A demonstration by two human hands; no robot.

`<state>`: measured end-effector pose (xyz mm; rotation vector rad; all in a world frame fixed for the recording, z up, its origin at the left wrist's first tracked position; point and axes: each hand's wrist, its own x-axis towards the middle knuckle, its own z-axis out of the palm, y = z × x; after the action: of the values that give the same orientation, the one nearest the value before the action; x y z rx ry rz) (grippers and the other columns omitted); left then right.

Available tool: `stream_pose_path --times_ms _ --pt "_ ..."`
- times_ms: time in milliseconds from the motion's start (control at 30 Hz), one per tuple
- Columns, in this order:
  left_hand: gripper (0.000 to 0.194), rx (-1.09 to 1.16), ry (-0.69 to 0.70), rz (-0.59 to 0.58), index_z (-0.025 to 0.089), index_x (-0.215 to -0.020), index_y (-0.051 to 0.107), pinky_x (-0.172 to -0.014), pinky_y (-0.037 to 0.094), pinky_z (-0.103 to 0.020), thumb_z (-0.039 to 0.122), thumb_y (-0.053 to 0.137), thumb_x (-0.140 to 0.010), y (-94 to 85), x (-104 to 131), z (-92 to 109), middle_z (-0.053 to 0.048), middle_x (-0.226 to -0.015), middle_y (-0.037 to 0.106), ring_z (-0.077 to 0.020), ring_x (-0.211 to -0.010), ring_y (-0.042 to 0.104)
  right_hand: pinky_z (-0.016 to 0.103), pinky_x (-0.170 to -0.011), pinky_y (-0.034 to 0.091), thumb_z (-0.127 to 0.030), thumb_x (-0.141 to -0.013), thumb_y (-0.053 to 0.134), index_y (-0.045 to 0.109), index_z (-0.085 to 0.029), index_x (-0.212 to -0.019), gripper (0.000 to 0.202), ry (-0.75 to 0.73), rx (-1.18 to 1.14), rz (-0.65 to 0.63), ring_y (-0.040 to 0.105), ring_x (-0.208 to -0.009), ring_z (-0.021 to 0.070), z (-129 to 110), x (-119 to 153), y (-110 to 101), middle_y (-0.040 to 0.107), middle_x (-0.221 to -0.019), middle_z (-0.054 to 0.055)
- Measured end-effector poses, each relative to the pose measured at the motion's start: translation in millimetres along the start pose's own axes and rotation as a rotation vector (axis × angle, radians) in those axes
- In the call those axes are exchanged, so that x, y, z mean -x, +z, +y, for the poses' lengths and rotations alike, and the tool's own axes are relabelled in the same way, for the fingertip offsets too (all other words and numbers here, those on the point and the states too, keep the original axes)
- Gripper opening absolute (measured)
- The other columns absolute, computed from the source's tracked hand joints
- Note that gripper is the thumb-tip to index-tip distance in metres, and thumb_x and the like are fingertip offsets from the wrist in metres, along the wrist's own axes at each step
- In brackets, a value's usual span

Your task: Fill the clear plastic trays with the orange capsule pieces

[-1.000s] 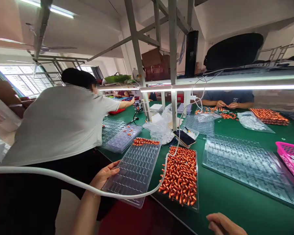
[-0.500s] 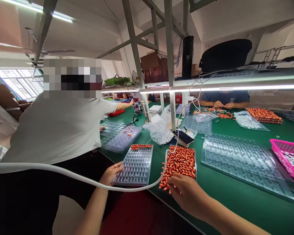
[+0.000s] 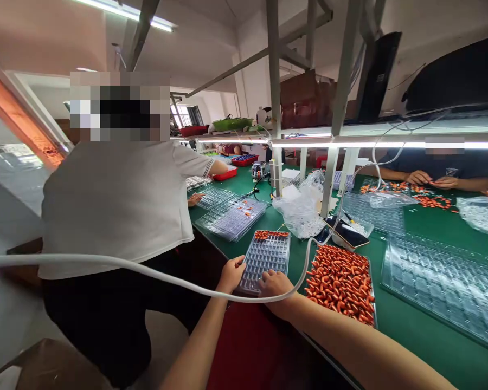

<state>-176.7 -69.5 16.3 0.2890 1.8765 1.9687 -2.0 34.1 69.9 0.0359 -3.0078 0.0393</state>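
- The left hand [image 3: 230, 272] is gripping the near left corner of the tray [image 3: 266, 260], thumb on top, fingers hidden beneath.
- The right hand [image 3: 275, 284] is resting on the tray's near right edge; whether its fingers are closing on the rim cannot be told.
- The tray is lying at the near edge of the green table [image 3: 423, 336], its near end overhanging that edge slightly.
- Only the far row of the tray's pockets is holding orange parts [image 3: 270, 234]; the other pockets are showing clear.
- Just right of it, a second tray is carrying a heap of orange pieces [image 3: 341, 284], with a narrow strip of bare table between the two.
- A white cable [image 3: 146, 271] is crossing in front of both wrists.
- A person in a white shirt [image 3: 117, 200] is standing close on the left, narrowing the room there.
- A wide clear sheet [image 3: 447, 284] is lying to the far right.
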Motion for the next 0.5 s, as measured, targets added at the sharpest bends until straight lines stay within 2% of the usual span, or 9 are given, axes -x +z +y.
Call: stream_pose_path --times_ms 100,233,367,500 --pt "0.022 0.071 -0.004 0.062 0.014 -0.108 0.064 -0.079 0.057 -0.037 0.031 0.063 -0.093 -13.0 6.6 -11.9 -0.006 -0.104 0.068 -0.0177 -0.088 0.067 0.039 -0.075 0.054 -0.017 -0.095 0.058 0.068 -0.012 -0.095 0.012 -0.039 0.052 -0.034 0.064 -0.091 0.0258 -1.9 -5.2 7.9 0.067 -0.095 0.012" --pt "0.028 0.221 -0.032 0.095 0.014 -0.108 0.062 -0.075 0.056 -0.031 0.028 0.072 -0.085 -25.0 38.4 -33.7 -0.007 -0.1 0.069 -0.0165 -0.083 0.068 0.037 -0.071 0.052 -0.014 -0.092 0.056 0.068 -0.012 -0.094 0.012 -0.112 0.093 -0.054 0.062 -0.087 0.0269 -2.8 -2.8 8.9 0.066 -0.091 0.014" --pt "0.044 0.396 -0.073 -0.015 0.014 -0.102 0.062 -0.074 0.057 -0.032 0.036 0.084 -0.071 -18.3 78.4 -57.0 -0.009 -0.094 0.071 -0.0205 -0.081 0.071 0.036 -0.073 0.05 -0.011 -0.093 0.052 0.066 -0.012 -0.095 0.013 -0.179 0.095 -0.062 0.059 -0.087 0.0261 -1.9 1.6 6.8 0.064 -0.092 0.013" --pt "0.047 0.501 -0.076 -0.066 0.014 -0.091 0.062 -0.07 0.057 -0.028 0.034 0.09 -0.06 -1.6 94.2 -66.1 -0.006 -0.083 0.072 -0.0189 -0.076 0.071 0.034 -0.073 0.049 -0.01 -0.092 0.054 0.064 -0.014 -0.095 0.012 -0.193 0.06 -0.086 0.058 -0.086 0.0256 2.9 0.8 9.3 0.063 -0.093 0.012"
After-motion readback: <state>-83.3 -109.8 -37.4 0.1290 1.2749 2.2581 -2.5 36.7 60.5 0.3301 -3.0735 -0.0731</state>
